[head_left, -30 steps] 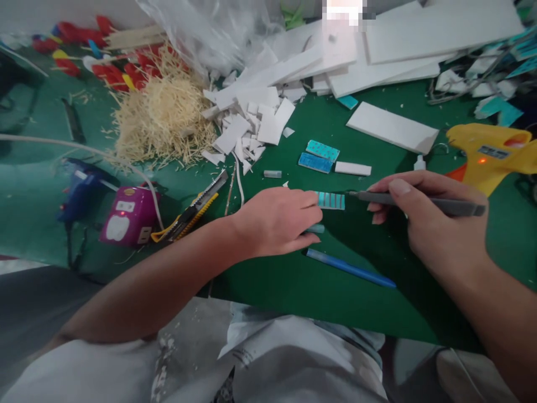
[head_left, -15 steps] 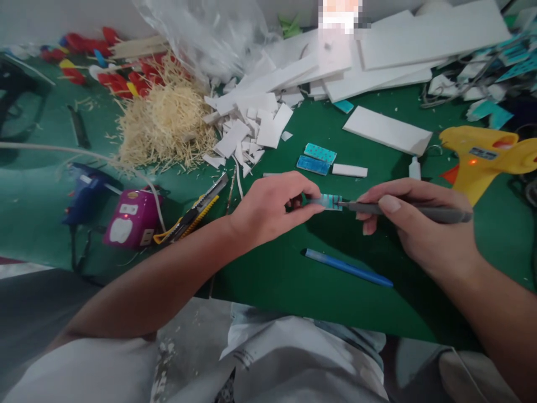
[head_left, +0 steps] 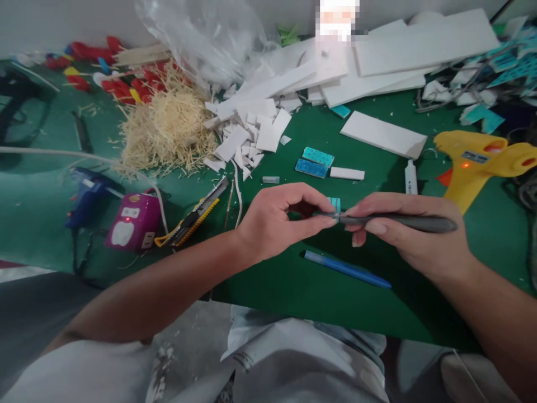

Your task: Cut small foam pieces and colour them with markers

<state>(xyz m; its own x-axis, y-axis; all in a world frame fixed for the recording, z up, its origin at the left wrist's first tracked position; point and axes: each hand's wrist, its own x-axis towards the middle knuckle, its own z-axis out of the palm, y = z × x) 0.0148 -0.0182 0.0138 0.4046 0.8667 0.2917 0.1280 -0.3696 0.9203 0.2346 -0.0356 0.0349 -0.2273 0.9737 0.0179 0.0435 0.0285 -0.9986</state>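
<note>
My left hand [head_left: 279, 215] pinches a small teal striped piece [head_left: 334, 204] between thumb and forefinger; most of it is hidden by the fingers. In my right hand [head_left: 419, 238] is a slim dark grey pen-shaped tool [head_left: 413, 222], gripped like a pencil. Its front end points left and meets the piece at my left fingertips; the exact tip cannot be made out. Just beyond the hands lie a dotted teal strip [head_left: 318, 157], a blue strip [head_left: 311, 168] and a white strip [head_left: 347, 173]. Nearer my body rests a blue pen [head_left: 348, 269].
A yellow glue gun [head_left: 470, 162] and small white tube [head_left: 411, 177] stand right. Left are a box cutter [head_left: 195, 212], purple power adapter [head_left: 133, 221] and blue glue gun [head_left: 90, 193]. White foam boards [head_left: 423, 47], foam scraps [head_left: 251, 131] and a straw-like heap [head_left: 174, 117] line the back.
Both hands have come closer together and slightly toward my body. The tool has moved left, its front end now over the piece, and the piece is tilted differently. A small clear cap-like object is uncovered.
</note>
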